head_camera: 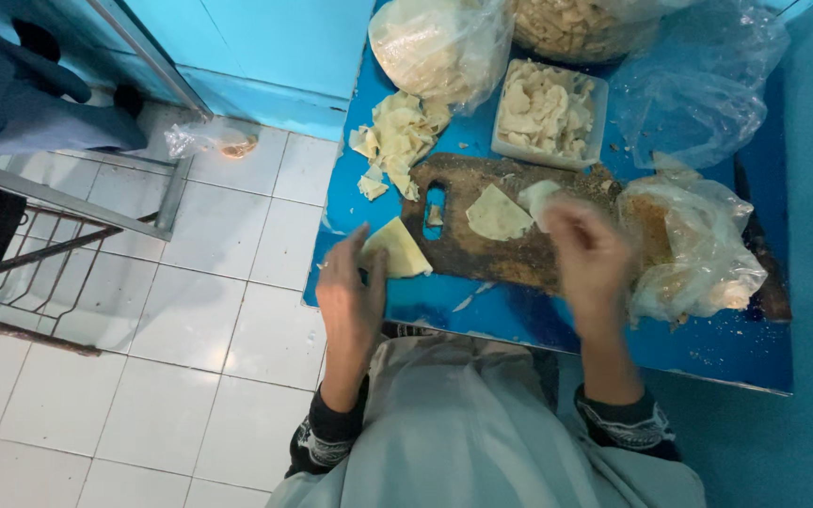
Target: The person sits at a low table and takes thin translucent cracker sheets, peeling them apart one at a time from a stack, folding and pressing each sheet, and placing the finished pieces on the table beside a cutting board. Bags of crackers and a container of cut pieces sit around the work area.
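The left hand (pixel 350 293) is holding a triangular pale dough sheet (pixel 397 248) in a narrow grip at the left end of the dark wooden cutting board (pixel 482 246). The right hand (pixel 587 252), blurred, is pinching a small pale dough piece (pixel 536 199) above the board, where another dough sheet (pixel 497 214) is lying flat on the blue worktop (pixel 708 343).

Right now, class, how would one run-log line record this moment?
left hand: holds triangular dough sheet | right hand: blurred, holds pale dough piece | wooden cutting board: one dough sheet lies on it
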